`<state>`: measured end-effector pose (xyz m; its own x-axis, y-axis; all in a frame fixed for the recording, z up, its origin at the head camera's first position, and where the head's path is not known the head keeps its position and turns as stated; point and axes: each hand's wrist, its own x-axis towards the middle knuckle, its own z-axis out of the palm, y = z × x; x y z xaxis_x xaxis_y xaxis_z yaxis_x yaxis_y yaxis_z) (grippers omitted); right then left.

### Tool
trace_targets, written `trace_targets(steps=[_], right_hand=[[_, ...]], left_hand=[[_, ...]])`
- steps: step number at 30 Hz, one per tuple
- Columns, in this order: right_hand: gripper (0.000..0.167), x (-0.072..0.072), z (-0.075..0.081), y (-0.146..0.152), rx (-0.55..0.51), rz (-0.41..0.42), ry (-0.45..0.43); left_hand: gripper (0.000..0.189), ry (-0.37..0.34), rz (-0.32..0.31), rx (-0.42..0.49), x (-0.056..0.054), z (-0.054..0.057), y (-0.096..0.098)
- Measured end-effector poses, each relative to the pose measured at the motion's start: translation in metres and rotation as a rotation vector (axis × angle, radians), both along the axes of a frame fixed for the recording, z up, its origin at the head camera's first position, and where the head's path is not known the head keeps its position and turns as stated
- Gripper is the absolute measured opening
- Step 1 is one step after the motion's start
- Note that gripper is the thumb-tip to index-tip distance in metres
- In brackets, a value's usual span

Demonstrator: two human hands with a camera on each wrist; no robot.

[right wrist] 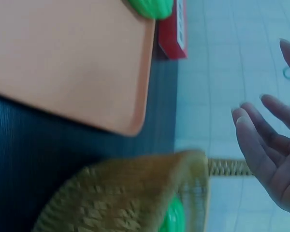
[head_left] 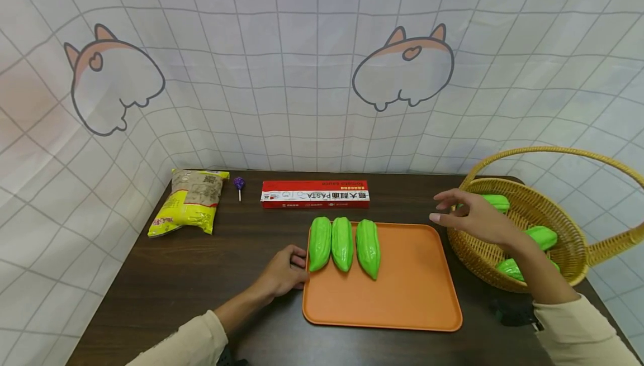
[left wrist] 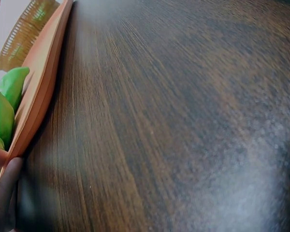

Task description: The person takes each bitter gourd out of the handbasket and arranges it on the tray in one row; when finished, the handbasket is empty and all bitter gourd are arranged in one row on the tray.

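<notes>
Three bright green, ridged bitter melons lie side by side on the left part of an orange tray (head_left: 402, 293): one left (head_left: 320, 243), one in the middle (head_left: 342, 244) and one right (head_left: 369, 248). My left hand (head_left: 284, 274) grips the tray's left rim; in the left wrist view, fingers (left wrist: 9, 176) lie on both sides of the rim. Above the left edge of a wicker basket (head_left: 465, 257) my right hand (head_left: 470, 215) hangs with fingers apart, holding nothing. Inside the basket more green bitter melons (head_left: 542, 237) show, partly hidden by the right forearm.
Behind the tray lies a red and white pasta box (head_left: 315, 194). A purple lollipop (head_left: 238, 183) and a yellow snack bag (head_left: 193, 201) lie at the back left. The basket's tall handle (head_left: 548, 149) arches over the right side. A tile-patterned curtain (head_left: 302, 103) backs the dark wooden table (head_left: 166, 276).
</notes>
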<state>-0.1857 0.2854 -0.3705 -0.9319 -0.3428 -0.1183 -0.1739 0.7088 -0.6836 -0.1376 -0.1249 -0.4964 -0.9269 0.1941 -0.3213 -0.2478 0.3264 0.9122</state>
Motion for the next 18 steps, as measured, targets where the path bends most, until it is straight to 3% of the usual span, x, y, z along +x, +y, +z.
trace_targets(steps=[9,18], right_hand=[[0.055,0.0,0.006,0.04,0.064,-0.025,-0.003],[0.063,-0.015,0.005,0.077,0.111,-0.098,-0.045]], left_hand=[[0.054,0.001,0.004,0.011,0.0,0.0,0.001],[0.054,0.003,0.006,0.008,-0.001,-0.002,0.0]])
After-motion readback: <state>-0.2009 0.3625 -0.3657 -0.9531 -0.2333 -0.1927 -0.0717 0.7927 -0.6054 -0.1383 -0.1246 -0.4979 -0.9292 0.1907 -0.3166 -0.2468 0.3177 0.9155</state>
